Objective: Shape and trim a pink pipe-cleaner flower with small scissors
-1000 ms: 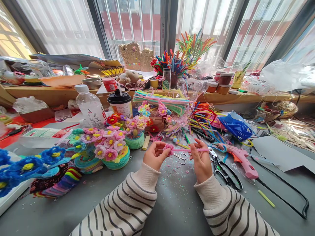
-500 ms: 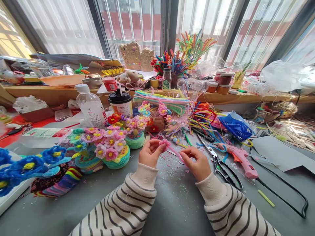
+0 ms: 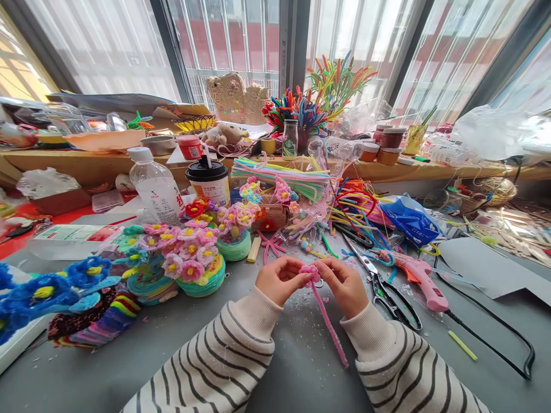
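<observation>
A pink fuzzy pipe cleaner (image 3: 328,324) is curled into a small looped flower shape at its top, and its straight tail hangs down toward the lower right. My left hand (image 3: 282,280) pinches the looped part from the left between thumb and fingers. On the other side, my right hand (image 3: 343,285) has its fingertips closed on the same loops, close to the left fingertips. Both hands are over the grey table, where glitter is scattered. Beyond my left hand lies a pink star-shaped bundle of pipe cleaners (image 3: 272,245).
Scissors (image 3: 379,284) and a pink glue gun (image 3: 424,281) with a black cord lie right of my hands. Pots of fuzzy flowers (image 3: 193,258), a lidded cup (image 3: 209,182) and a bottle (image 3: 155,186) stand at the left. Pipe cleaners (image 3: 279,176) are piled behind.
My right hand has let go of the stretched strand and moved in to the loops beside my left hand. The tail now hangs down freely. My left hand has shifted slightly right.
</observation>
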Demonstrator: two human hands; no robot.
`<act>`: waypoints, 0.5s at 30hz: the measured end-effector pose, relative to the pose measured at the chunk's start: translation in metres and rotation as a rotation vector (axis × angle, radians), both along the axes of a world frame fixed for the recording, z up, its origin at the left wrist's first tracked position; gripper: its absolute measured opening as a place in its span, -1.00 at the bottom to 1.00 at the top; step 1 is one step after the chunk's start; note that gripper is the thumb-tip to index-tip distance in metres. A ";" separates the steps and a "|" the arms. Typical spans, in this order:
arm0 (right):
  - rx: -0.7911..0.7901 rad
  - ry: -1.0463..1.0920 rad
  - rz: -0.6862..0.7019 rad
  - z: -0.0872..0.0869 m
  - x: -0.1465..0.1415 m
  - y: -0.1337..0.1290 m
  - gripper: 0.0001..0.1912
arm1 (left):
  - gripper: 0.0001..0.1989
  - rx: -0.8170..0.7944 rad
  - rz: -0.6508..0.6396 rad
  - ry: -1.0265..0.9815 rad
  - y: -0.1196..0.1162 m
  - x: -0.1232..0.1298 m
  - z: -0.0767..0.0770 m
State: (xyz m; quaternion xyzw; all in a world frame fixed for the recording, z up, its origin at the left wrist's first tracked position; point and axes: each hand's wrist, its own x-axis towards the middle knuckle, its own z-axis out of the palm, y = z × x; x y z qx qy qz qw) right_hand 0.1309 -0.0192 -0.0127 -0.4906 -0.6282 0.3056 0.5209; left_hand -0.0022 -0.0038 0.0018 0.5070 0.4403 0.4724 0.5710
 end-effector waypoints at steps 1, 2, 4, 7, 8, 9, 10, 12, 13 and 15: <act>0.009 -0.018 0.010 0.000 0.000 0.000 -0.80 | -0.77 0.015 -0.001 0.018 0.000 0.000 -0.001; 0.015 -0.041 0.020 0.001 -0.001 -0.001 -0.81 | -0.77 0.023 -0.003 0.029 0.000 0.000 -0.002; 0.022 -0.080 0.033 0.001 -0.002 -0.002 -0.83 | -0.77 0.022 -0.015 0.043 0.000 -0.001 -0.002; 0.031 -0.098 0.034 0.000 -0.002 -0.002 -0.83 | -0.77 -0.023 -0.045 0.048 0.002 -0.003 -0.001; 0.033 -0.097 0.030 -0.001 -0.002 -0.002 -0.84 | -0.77 -0.045 -0.057 0.042 0.002 -0.004 0.000; 0.034 -0.095 0.023 -0.001 -0.001 -0.002 -0.84 | -0.77 -0.063 -0.065 0.031 0.003 -0.004 0.000; 0.035 -0.094 0.017 -0.002 -0.001 -0.002 -0.84 | -0.77 -0.075 -0.068 0.018 0.003 -0.004 0.000; 0.036 -0.094 0.011 -0.002 -0.001 -0.002 -0.84 | -0.77 -0.082 -0.053 -0.010 0.003 -0.004 0.000; 0.037 -0.097 0.011 -0.002 -0.001 -0.002 -0.84 | -0.77 -0.082 -0.038 -0.022 0.003 -0.003 -0.001; 0.046 -0.104 0.014 -0.002 -0.001 -0.002 -0.85 | -0.78 -0.087 -0.016 -0.031 0.002 -0.002 -0.002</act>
